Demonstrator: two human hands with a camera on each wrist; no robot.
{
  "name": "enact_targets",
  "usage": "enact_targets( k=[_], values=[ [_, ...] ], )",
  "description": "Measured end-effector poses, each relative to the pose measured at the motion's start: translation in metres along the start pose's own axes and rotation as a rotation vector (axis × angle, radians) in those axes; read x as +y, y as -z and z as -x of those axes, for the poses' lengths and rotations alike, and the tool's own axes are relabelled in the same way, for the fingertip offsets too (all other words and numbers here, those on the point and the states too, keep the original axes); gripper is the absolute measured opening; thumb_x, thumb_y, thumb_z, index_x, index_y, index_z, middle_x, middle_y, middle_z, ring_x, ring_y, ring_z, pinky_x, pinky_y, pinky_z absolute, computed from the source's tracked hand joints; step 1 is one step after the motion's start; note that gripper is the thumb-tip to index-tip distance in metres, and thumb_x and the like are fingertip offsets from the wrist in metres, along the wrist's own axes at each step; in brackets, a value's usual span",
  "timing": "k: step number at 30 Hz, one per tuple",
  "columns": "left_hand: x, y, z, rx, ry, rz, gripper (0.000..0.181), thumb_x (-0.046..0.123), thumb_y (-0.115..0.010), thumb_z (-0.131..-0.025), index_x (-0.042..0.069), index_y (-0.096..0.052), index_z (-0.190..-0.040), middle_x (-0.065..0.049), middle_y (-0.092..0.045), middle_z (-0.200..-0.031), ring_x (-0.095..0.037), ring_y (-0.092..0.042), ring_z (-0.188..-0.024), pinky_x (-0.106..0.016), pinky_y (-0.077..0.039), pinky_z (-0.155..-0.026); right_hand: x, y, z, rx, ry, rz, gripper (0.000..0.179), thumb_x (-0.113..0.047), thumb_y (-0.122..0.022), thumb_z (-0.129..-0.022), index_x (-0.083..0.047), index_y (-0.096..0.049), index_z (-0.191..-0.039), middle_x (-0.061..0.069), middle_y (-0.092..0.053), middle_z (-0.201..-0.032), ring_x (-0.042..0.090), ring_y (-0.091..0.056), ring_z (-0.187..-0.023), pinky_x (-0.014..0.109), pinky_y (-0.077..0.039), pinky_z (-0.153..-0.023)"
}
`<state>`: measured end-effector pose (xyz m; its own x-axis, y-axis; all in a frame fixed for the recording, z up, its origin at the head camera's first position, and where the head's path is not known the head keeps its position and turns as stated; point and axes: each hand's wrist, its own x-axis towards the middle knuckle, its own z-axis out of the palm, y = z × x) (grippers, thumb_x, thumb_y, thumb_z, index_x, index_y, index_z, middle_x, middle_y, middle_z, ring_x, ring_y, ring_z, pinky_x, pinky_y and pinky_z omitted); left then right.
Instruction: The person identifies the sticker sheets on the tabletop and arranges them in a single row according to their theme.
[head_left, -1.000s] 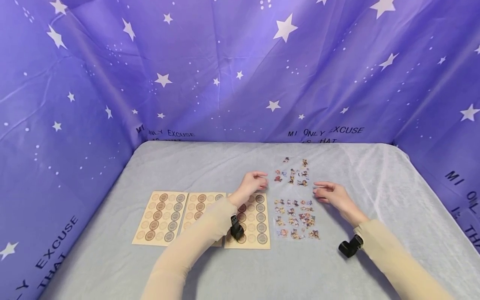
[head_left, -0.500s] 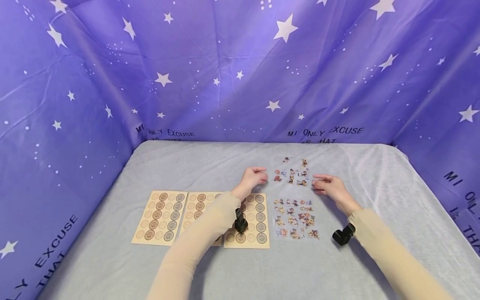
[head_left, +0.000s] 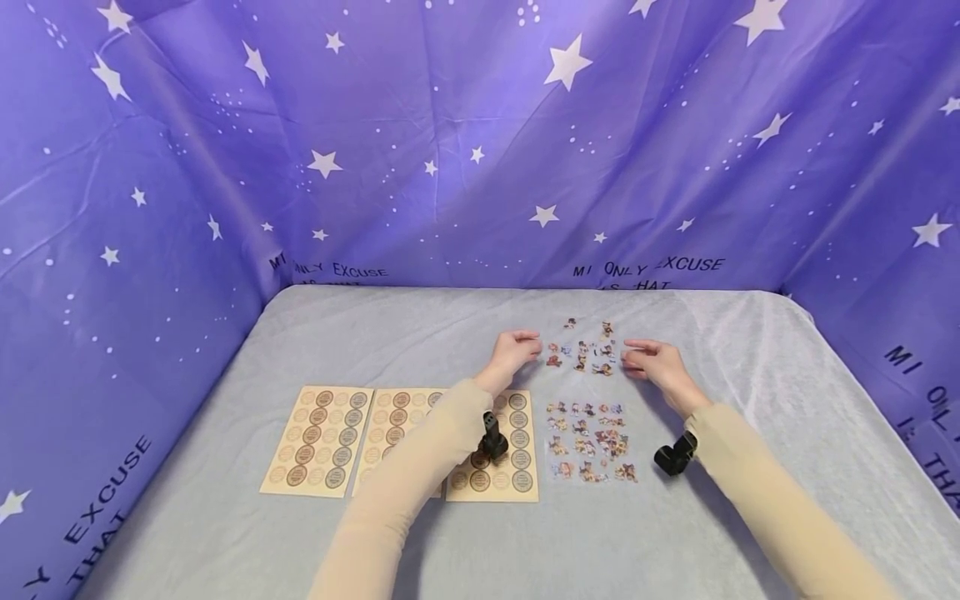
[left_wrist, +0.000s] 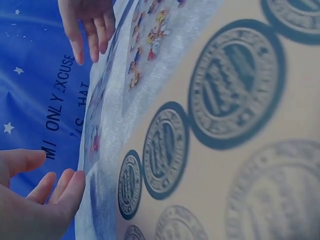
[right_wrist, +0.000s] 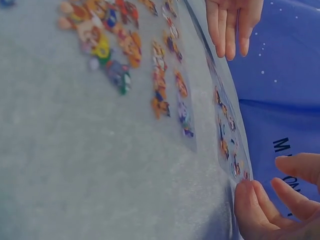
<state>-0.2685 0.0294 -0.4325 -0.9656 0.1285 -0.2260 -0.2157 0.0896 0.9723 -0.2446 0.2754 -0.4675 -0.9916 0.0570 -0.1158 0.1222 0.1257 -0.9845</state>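
A clear sheet of small cartoon-dog stickers [head_left: 581, 354] lies on the grey cloth, between my two hands. My left hand [head_left: 516, 350] is at its left side, fingers stretched toward it. Facing it from the right side is my right hand [head_left: 660, 367], its fingers loosely extended. Neither hand holds anything; whether fingertips touch the sheet's edge, I cannot tell. Nearer to me lies a second clear sticker sheet [head_left: 585, 427], also visible in the right wrist view as rows of coloured figures [right_wrist: 160, 85].
Three beige sheets of round seal stickers stand side by side at left: the left sheet [head_left: 317, 442], the middle sheet [head_left: 382, 417] and the right sheet [head_left: 521, 437]. My left forearm [head_left: 427, 450] passes over two of them. A purple star-printed curtain [head_left: 450, 150] surrounds the grey-covered table [head_left: 570, 550].
Both hands have moved slightly forward and closer to the far sticker sheet, the right one shifting leftward and the left one a little rightward. The sheets look unmoved.
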Motion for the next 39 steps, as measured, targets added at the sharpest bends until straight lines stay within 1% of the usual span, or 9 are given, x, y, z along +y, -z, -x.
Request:
enact_targets(
  k=[3,5,10,16,20,24,31,34,39],
  values=[
    [-0.005,-0.005,-0.002,0.025,-0.035,-0.037,0.03,0.003,-0.056,-0.083,-0.003,-0.058,-0.112,-0.016,-0.059,-0.107,-0.025,-0.059,-0.095,-0.031,-0.05,-0.08,-0.001,-0.002,-0.002,0.016,0.003,0.004,0.051,-0.007,-0.054,-0.081,0.015,-0.038,-0.124,-0.01,-0.059,-0.076,0.0,-0.06,-0.068,0.017,-0.052,-0.066],
    [-0.027,-0.006,-0.029,0.024,-0.084,-0.052,0.026,0.005,-0.058,-0.082,0.0,-0.061,-0.107,-0.012,-0.062,-0.1,-0.021,-0.061,-0.087,-0.028,-0.052,-0.073,-0.001,-0.002,-0.004,0.014,0.009,0.011,0.052,-0.009,-0.054,-0.081,0.015,-0.037,-0.125,-0.011,-0.057,-0.078,0.0,-0.059,-0.068,0.017,-0.051,-0.067],
    [-0.075,-0.008,-0.092,-0.028,-0.077,-0.002,0.025,0.014,-0.065,-0.079,0.01,-0.064,-0.103,-0.003,-0.063,-0.095,-0.015,-0.061,-0.081,-0.027,-0.052,-0.067,0.001,-0.002,-0.008,0.032,0.013,0.006,0.052,-0.01,-0.054,-0.082,0.014,-0.037,-0.125,-0.01,-0.056,-0.078,-0.001,-0.059,-0.068,0.016,-0.051,-0.066],
    [-0.087,-0.014,-0.103,0.017,-0.083,-0.007,0.026,0.014,-0.061,-0.08,0.011,-0.063,-0.105,-0.003,-0.063,-0.097,-0.011,-0.06,-0.079,-0.023,-0.051,-0.064,0.001,-0.006,-0.01,0.059,0.016,-0.016,0.051,-0.007,-0.054,-0.083,0.015,-0.036,-0.126,-0.004,-0.053,-0.083,-0.001,-0.059,-0.068,0.015,-0.051,-0.066],
    [-0.093,-0.017,-0.109,0.031,-0.054,-0.018,0.028,0.013,-0.057,-0.082,0.009,-0.061,-0.11,-0.007,-0.06,-0.105,-0.016,-0.06,-0.087,-0.027,-0.052,-0.069,-0.008,-0.011,-0.004,0.063,-0.003,-0.003,0.054,-0.01,-0.053,-0.082,0.013,-0.035,-0.128,0.009,-0.052,-0.097,-0.001,-0.057,-0.072,0.014,-0.05,-0.07],
    [-0.099,-0.022,-0.117,0.055,-0.018,-0.039,0.029,0.012,-0.056,-0.082,0.009,-0.06,-0.111,-0.008,-0.059,-0.107,-0.017,-0.06,-0.084,-0.025,-0.051,-0.067,-0.021,-0.016,0.005,0.063,-0.036,0.032,0.055,-0.013,-0.054,-0.082,0.013,-0.035,-0.128,0.024,-0.048,-0.114,-0.001,-0.056,-0.076,0.014,-0.049,-0.074],
    [-0.105,-0.029,-0.121,0.016,0.01,-0.055,0.034,0.018,-0.058,-0.084,0.007,-0.056,-0.116,-0.006,-0.058,-0.111,-0.014,-0.061,-0.086,-0.025,-0.05,-0.075,-0.029,-0.017,0.011,0.055,-0.074,0.038,0.052,-0.009,-0.052,-0.085,0.016,-0.034,-0.127,0.032,-0.041,-0.123,-0.002,-0.056,-0.076,0.013,-0.048,-0.074],
    [-0.117,-0.032,-0.135,0.014,0.027,-0.061,0.035,0.019,-0.059,-0.084,0.008,-0.055,-0.117,-0.005,-0.057,-0.113,-0.015,-0.06,-0.088,-0.027,-0.05,-0.077,-0.033,-0.017,0.014,0.045,-0.089,0.04,0.051,-0.007,-0.048,-0.086,0.018,-0.031,-0.127,0.034,-0.036,-0.127,0.0,-0.055,-0.078,0.016,-0.048,-0.079],
    [-0.155,-0.037,-0.177,0.01,0.021,-0.023,0.033,0.02,-0.065,-0.078,0.014,-0.059,-0.11,0.001,-0.059,-0.103,-0.01,-0.06,-0.083,-0.024,-0.051,-0.073,-0.038,-0.018,0.018,0.005,-0.086,0.052,0.049,-0.004,-0.044,-0.089,0.02,-0.027,-0.127,0.036,-0.033,-0.128,0.006,-0.056,-0.088,0.025,-0.044,-0.089]
  ],
)
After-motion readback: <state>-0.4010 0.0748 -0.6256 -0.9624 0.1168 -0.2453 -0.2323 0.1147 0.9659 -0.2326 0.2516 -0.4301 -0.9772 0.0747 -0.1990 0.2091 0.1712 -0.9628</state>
